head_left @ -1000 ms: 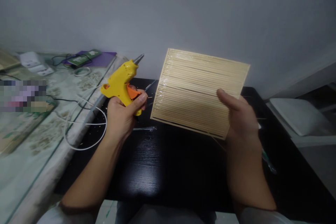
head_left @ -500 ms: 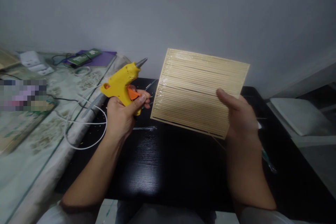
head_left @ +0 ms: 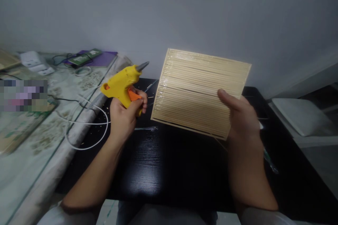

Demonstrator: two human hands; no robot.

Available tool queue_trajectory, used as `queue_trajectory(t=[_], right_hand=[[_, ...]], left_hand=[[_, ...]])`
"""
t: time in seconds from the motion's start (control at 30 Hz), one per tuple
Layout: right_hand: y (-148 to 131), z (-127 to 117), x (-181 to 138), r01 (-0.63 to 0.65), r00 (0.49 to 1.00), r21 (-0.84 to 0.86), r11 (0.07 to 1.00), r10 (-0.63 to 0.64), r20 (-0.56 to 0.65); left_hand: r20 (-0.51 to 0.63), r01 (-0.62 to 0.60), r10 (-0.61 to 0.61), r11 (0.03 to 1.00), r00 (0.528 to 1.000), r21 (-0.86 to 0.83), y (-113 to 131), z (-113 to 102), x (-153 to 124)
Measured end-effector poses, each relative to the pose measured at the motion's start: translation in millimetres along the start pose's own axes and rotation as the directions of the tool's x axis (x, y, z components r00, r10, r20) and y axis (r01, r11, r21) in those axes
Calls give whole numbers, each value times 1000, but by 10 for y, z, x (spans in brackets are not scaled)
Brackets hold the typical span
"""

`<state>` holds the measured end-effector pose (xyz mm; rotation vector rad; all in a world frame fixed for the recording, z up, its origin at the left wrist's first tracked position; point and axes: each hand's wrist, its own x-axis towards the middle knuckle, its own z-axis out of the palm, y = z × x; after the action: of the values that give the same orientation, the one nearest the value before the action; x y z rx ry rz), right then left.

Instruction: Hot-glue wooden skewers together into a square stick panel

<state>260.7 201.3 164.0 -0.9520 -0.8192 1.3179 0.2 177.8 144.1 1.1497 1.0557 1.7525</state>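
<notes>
Steadying the stick panel (head_left: pixel 195 86), clamped in the right hand (head_left: pixel 243 115), should help the left hand (head_left: pixel 124 116), gripping the glue gun (head_left: pixel 120 82), aim precisely.

We wear pale grey sleeves (head_left: pixel 261 217), stopping near our elbows; forearms (head_left: pixel 92 179) bare below. Dark bluish trousers (head_left: pixel 128 212), little showing.

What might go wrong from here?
The glue gun in the left hand tilts its nozzle toward the stick panel; if hot, it might drip or burn. A white cord loops beside that hand and could snag. The right hand grips only one side of the panel, so it might tip.
</notes>
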Motion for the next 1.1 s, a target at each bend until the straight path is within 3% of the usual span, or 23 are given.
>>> queue_trajectory(t=[0.33,0.57,0.87,1.1], right_hand=[[-3,13,-33,63,998,-6,998,-63,-26],[65,5,-38,188,980,-17,982,-189,-58],[5,13,-48,66,996,-118,991,-72,-45],[17,3,-48,72,997,-155,985,-75,-13]], left_hand=[[-64,-2,22,959,998,285,21,-60,-6],[-45,-5,17,967,999,257,61,-157,-13],[-19,-23,31,944,999,329,46,-38,-82],[-25,-100,116,932,993,349,-9,11,-95]])
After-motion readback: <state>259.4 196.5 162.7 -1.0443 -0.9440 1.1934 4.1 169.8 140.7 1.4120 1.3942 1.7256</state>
